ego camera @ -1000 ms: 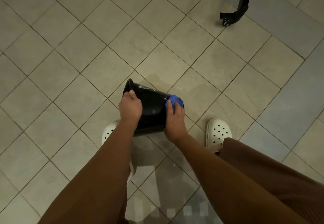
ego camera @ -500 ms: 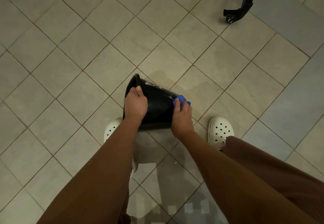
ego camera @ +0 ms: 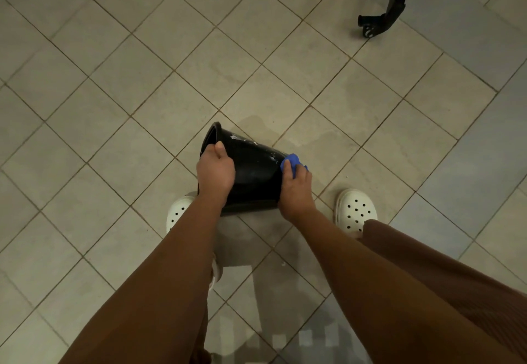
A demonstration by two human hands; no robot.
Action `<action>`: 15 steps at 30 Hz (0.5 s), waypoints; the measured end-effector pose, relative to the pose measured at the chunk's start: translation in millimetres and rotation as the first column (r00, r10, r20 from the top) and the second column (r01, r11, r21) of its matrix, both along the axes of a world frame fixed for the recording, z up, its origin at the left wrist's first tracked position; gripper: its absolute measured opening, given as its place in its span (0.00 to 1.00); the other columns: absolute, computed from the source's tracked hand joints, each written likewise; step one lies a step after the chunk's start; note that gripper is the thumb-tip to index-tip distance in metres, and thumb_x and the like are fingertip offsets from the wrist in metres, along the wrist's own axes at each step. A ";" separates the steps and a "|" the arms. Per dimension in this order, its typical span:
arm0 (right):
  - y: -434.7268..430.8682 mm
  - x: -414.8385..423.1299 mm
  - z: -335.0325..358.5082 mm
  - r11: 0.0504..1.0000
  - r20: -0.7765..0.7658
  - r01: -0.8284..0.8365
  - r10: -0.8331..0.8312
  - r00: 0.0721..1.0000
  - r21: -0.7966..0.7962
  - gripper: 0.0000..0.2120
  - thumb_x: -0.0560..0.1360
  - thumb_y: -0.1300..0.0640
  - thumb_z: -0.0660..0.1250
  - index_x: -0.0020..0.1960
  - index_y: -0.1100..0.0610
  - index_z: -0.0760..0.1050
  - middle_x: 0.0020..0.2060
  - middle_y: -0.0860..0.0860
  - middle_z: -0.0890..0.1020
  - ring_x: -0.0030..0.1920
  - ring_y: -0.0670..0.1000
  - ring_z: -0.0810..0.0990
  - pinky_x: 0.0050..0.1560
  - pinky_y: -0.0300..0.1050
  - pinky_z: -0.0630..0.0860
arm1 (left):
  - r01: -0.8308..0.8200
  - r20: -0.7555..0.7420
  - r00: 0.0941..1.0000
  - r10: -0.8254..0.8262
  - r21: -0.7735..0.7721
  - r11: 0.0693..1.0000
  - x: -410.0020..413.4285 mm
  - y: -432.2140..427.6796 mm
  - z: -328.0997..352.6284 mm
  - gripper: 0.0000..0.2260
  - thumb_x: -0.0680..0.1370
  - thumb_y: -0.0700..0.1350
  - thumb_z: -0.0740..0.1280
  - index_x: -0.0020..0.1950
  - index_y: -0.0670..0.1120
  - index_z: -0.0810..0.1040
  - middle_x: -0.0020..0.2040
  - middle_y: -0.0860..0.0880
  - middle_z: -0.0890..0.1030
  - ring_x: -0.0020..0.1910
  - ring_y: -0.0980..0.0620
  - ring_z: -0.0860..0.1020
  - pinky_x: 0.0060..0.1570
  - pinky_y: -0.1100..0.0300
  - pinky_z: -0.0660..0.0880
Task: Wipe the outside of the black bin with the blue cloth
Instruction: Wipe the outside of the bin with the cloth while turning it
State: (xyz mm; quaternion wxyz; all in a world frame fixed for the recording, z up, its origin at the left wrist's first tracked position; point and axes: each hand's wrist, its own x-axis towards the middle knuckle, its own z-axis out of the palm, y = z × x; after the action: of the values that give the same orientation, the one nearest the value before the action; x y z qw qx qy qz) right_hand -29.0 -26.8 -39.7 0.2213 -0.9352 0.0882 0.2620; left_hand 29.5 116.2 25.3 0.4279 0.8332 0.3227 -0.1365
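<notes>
Between my white perforated clogs (ego camera: 355, 211), over the beige tiled floor (ego camera: 114, 107), the round black plastic bin (ego camera: 253, 172) lies tipped, mouth to my left. My left hand (ego camera: 215, 170) has its fingers grasping the rim. My right hand (ego camera: 295, 189) holds the crumpled blue cloth (ego camera: 291, 162) against the wall. Within the last second the cloth has slid to the base edge. White specks (ego camera: 251, 141) remain higher up, so I judge the wiping unfinished.
</notes>
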 end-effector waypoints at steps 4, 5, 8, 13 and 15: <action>17.2 -12.4 4.6 0.999 0.045 0.009 -0.011 0.999 0.046 0.43 0.72 0.63 0.68 0.77 0.58 0.43 0.73 0.60 0.50 0.73 0.59 0.52 0.74 0.53 0.56 | 0.001 0.002 1.000 -0.001 0.014 1.000 0.0 2.7 -1.1 0.18 0.86 0.50 0.50 0.57 0.40 0.74 0.46 0.43 0.76 0.49 0.45 0.77 0.48 0.53 0.73; 19.4 -15.0 4.7 0.998 0.068 -0.005 0.001 0.998 0.067 0.42 0.73 0.63 0.67 0.77 0.58 0.43 0.74 0.60 0.49 0.74 0.59 0.50 0.74 0.54 0.56 | 0.003 -0.001 1.000 -0.003 0.017 1.000 -0.1 3.1 -1.6 0.18 0.86 0.50 0.50 0.57 0.39 0.74 0.47 0.43 0.76 0.48 0.46 0.76 0.47 0.53 0.71; 12.2 -11.5 0.2 0.993 0.072 -0.055 0.047 0.996 0.103 0.42 0.74 0.62 0.67 0.77 0.56 0.42 0.75 0.59 0.47 0.75 0.59 0.47 0.74 0.57 0.56 | -0.004 0.000 1.000 0.004 0.011 1.000 -0.6 4.0 -2.8 0.16 0.86 0.50 0.50 0.54 0.42 0.73 0.44 0.46 0.75 0.47 0.47 0.75 0.47 0.54 0.70; 5.8 6.9 6.5 0.992 -0.035 0.031 -0.027 0.999 0.119 0.45 0.71 0.64 0.69 0.77 0.57 0.43 0.74 0.57 0.49 0.74 0.58 0.50 0.74 0.52 0.54 | -0.037 0.003 0.999 0.037 0.001 0.999 -2.2 3.6 -3.7 0.15 0.86 0.50 0.50 0.51 0.43 0.72 0.43 0.47 0.74 0.46 0.49 0.75 0.46 0.55 0.70; 7.1 10.4 11.5 0.988 -0.083 0.099 -0.090 0.993 0.116 0.45 0.70 0.64 0.70 0.76 0.57 0.43 0.73 0.58 0.50 0.73 0.58 0.51 0.73 0.52 0.56 | -0.040 0.004 0.999 0.040 0.002 0.999 -1.7 2.5 -3.1 0.16 0.86 0.51 0.50 0.51 0.42 0.72 0.44 0.45 0.75 0.47 0.48 0.76 0.47 0.55 0.70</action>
State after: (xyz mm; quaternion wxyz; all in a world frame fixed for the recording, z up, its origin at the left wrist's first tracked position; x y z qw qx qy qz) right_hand -18.6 -19.7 -28.1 0.2854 -0.9042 0.1250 0.2922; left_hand 27.8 118.7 22.2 0.4303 0.8272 0.3387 -0.1260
